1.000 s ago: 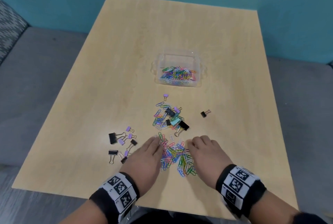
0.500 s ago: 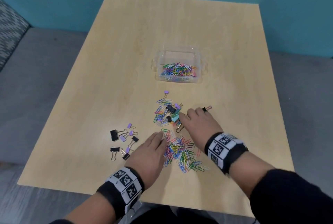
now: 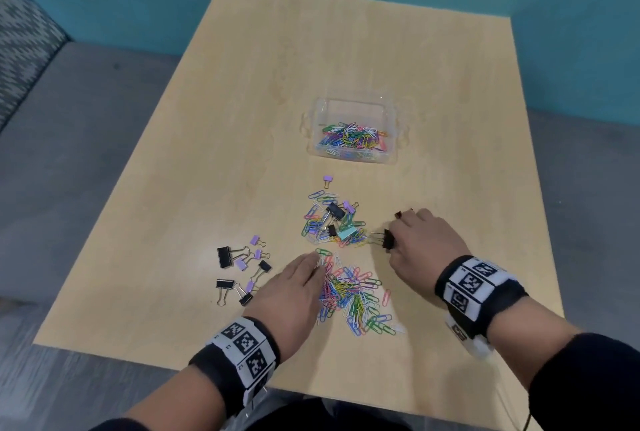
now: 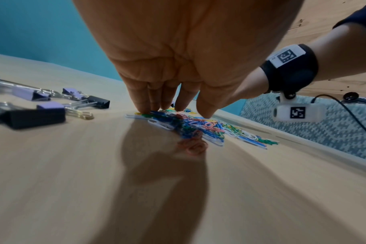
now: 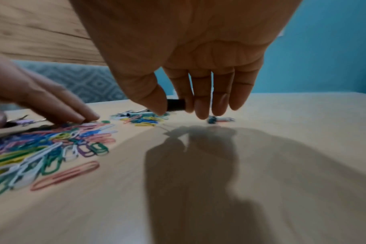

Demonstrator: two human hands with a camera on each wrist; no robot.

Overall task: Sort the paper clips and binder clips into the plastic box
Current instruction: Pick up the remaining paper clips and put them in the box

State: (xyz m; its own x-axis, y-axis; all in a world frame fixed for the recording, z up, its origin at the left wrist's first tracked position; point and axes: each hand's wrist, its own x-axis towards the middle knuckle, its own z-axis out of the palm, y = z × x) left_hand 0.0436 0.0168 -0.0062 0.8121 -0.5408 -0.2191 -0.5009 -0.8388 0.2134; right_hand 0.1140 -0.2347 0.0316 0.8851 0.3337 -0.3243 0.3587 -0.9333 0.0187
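Observation:
A clear plastic box [image 3: 355, 108] holding coloured paper clips stands mid-table. Near me lies a pile of coloured paper clips [image 3: 356, 299] [image 4: 196, 127]. My left hand [image 3: 294, 288] [image 4: 169, 105] rests flat on its left edge, fingers straight. Beyond it lies a mixed heap of paper clips and binder clips [image 3: 332, 222]. Just right of that heap my right hand [image 3: 415, 240] [image 5: 178, 107] pinches a black binder clip [image 3: 388, 239] [image 5: 175, 104] between thumb and forefinger. A small dark binder clip [image 3: 398, 214] [image 5: 212, 120] lies by its fingertips.
A group of black and purple binder clips [image 3: 239, 264] [image 4: 42, 105] lies on the table left of my left hand. One purple binder clip [image 3: 327, 179] sits alone between the heap and the box. The wooden table [image 3: 242, 101] ends close to my wrists; grey seating surrounds it.
My right hand left the near pile, reached to the mixed heap, took hold of a black binder clip and drew it rightward. My left hand stayed on the near pile.

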